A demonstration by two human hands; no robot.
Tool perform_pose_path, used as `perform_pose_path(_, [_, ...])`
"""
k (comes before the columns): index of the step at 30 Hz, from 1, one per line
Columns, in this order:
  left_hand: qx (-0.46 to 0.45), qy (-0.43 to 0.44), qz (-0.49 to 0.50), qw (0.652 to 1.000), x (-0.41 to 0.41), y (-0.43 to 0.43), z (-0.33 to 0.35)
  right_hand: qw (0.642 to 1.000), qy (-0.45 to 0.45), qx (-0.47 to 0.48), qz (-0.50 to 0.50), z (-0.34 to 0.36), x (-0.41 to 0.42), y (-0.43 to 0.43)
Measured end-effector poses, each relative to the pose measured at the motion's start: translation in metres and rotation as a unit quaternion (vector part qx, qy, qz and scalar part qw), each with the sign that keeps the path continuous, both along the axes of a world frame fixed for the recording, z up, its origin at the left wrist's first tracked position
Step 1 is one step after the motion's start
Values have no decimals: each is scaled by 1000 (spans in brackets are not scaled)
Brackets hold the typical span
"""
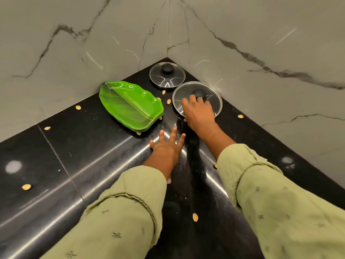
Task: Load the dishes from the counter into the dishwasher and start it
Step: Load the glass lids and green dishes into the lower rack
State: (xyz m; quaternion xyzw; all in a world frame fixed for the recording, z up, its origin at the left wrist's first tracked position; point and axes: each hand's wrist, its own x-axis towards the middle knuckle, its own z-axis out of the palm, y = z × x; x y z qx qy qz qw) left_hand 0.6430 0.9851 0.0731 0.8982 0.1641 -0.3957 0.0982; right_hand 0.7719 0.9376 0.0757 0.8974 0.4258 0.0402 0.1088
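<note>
Leaf plates [130, 105], small lid [167, 76], large lid [214, 104] lie flat.

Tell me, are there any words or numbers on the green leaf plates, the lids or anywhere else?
None: no word, number, brand or label can be read anywhere.
green leaf plates: only printed leaf veins and glints of light.
larger glass lid and small lid: no markings show.
sleeves: tiny dark stitched motifs, not letters.

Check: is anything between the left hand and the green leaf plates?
Nothing visible blocks it. Only bare counter and one small seed by the stack's near edge lie between the left hand and the green leaf plates.
</note>
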Motion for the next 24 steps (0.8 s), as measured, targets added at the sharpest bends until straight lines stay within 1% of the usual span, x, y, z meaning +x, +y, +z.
perform_pose_path(3, [5, -1, 2, 1000, 2, -1, 0, 1000, 15, -8, 20, 0, 0, 1])
perform_pose_path(7, [11, 6, 1, 1000, 3, -1, -2, 996, 19, -59, 56, -5, -1, -3])
perform_pose_path(14, [13, -4, -4, 1000, 0, -1, -3, 998, 21, -67, 1, 11, -9, -11])
perform_pose_path(18, [15, -11, -7, 1000, -1, -1, -2, 999, 20, -24, -30, 29, -10, -19])
perform_pose_path(21, [21, -18, -15, 1000, -3, -2, -3, 998, -20, 27, -43, 42, -9, -30])
perform_pose_path(22, [22, -23, -19, 999, -4, -2, -3, 997, -37, 50, -54, 45, -7, -34])
perform_pose_path(24, [22, -33, -24, 999, -6, -2, -3, 984, -24, 129, -116, 51, -6, -42])
